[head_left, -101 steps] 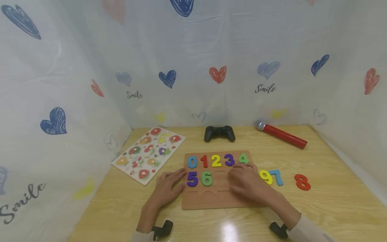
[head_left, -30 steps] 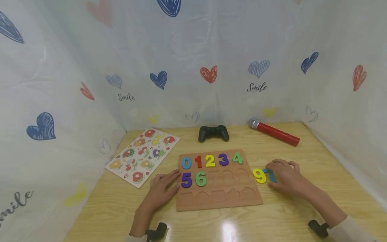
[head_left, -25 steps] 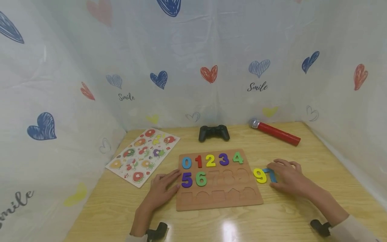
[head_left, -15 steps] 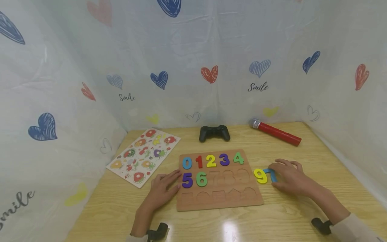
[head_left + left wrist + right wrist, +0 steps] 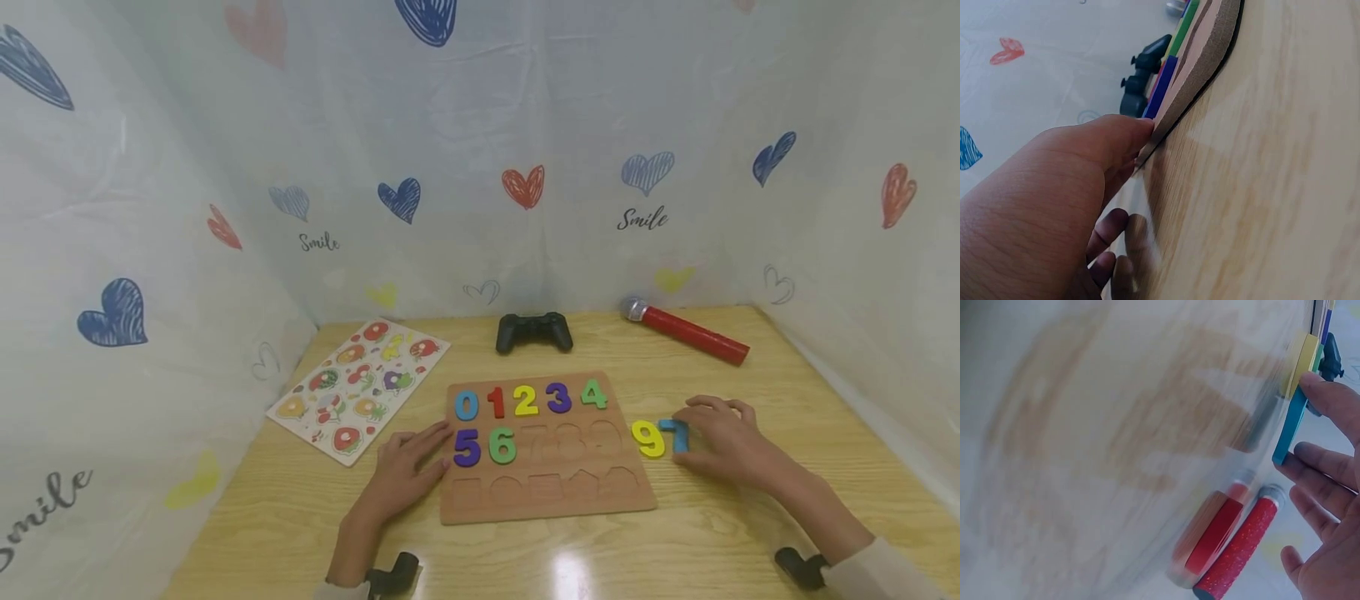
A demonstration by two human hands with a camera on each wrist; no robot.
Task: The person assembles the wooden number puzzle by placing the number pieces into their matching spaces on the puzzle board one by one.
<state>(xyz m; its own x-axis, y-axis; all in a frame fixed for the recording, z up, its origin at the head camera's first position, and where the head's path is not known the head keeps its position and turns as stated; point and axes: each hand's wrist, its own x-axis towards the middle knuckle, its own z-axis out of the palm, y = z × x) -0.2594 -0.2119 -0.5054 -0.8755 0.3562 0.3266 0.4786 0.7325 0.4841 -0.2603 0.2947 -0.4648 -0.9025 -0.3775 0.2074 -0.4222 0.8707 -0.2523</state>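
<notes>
Blue 7 [image 5: 1290, 428] pinched in R hand [image 5: 727, 442], just off the no. board [image 5: 555, 510]

From here the person's R hand has the 7 btwn thumb & a fingertip, one at each end, other fingers spread. The piece is on the desk [image 5: 300, 533], R of the board, right next to the yellow 9 [image 5: 1304, 361], which sits just beside the board's R edge. L hand [image 5: 405, 471] lies at the board's L edge, fingers loosely spread, tips & thumb touching it.

Board: top row holds 0–4 [image 5: 527, 402]; 2nd row has purple 5 [image 5: 467, 448] & green 6 [image 5: 501, 435], then 3 no.-shaped recesses; bottom row = recessed shapes.

Elsewhere: fruit-pic board [image 5: 356, 396] at an angle, back L; black controller [image 5: 534, 327] nr the back edge, behind the no. board; red mic [image 5: 693, 335] w/ silver head, slantwise, back R. A red piece [image 5: 1213, 536] shows edge-on in front of the mic in the R wrist view; can't tell which no. Backdrop = whitish sheeting [image 5: 465, 108] w/ hearts & "Smile". Pale sleeves [image 5: 873, 575], a black mount [image 5: 401, 571] at each wrist.
</notes>
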